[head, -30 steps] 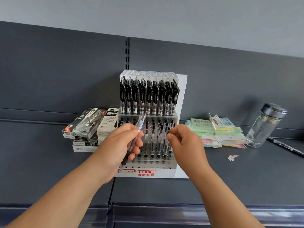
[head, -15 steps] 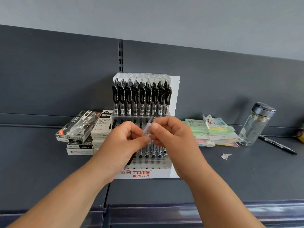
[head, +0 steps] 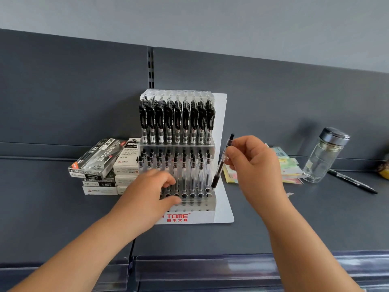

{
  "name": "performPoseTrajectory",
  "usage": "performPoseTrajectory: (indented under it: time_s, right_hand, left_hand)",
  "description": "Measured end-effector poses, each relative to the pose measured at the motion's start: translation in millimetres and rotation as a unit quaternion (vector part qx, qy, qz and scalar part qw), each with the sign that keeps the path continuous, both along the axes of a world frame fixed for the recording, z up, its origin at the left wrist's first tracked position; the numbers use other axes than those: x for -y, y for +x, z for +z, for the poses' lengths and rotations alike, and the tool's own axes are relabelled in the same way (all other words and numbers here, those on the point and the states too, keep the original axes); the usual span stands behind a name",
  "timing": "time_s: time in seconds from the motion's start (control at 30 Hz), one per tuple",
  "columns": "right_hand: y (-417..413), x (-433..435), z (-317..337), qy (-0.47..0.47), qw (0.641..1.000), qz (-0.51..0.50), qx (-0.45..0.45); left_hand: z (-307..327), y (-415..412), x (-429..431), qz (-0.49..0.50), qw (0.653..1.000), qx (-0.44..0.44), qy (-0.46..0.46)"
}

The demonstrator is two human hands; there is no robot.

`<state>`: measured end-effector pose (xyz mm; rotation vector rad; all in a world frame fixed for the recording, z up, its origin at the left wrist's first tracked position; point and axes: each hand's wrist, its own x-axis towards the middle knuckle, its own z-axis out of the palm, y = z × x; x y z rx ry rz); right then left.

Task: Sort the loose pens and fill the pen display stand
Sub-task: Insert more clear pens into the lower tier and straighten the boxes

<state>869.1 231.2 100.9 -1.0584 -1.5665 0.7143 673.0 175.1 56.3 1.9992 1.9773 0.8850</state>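
The right hand (head: pixel 254 165) pinches a black gel pen (head: pixel 220 163), tilted, with its tip by the front right corner of the pen display stand (head: pixel 189 218) on the shelf (head: pixel 315 218). The left hand (head: pixel 151 192) curls over the lower-left slots and hides them; I cannot tell whether it grips anything.

The stand (head: pixel 200 216) sits on the shelf (head: pixel 315 224) with stacked boxes (head: pixel 99 165) just to its left. To its right lie paper packs (head: pixel 291 170), then a jar (head: pixel 324 159) and a loose pen (head: pixel 353 181). The left hand (head: pixel 151 192) lies on the stand's lower front rows, and the right hand (head: pixel 255 165) holds a pen (head: pixel 221 165) tilted beside its right edge.
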Motion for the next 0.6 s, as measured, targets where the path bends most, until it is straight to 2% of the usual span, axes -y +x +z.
performPoseTrajectory:
  time_s: [0.1,0.2,0.33,0.47,0.6]
  right_hand:
    - [-2,-2,-9,0.017,0.999,-0.011,0.038]
    - [-6,-5,-16,0.017,0.998,-0.011,0.066]
    - [-9,-8,-24,-0.003,0.996,-0.004,0.087]
    - [-12,-10,-35,-0.032,0.988,-0.009,0.151]
    - [-13,-13,-43,-0.053,0.986,-0.020,0.159]
  left_hand:
    - [-8,-2,2,-0.007,0.996,-0.091,0.003]
    - [-14,-6,2,-0.007,0.991,-0.134,0.001]
    - [-19,-10,3,-0.005,0.989,-0.147,0.000]
    - [-22,-11,3,-0.004,0.989,-0.150,0.009]
    - [-25,-11,2,-0.006,0.988,-0.155,0.017]
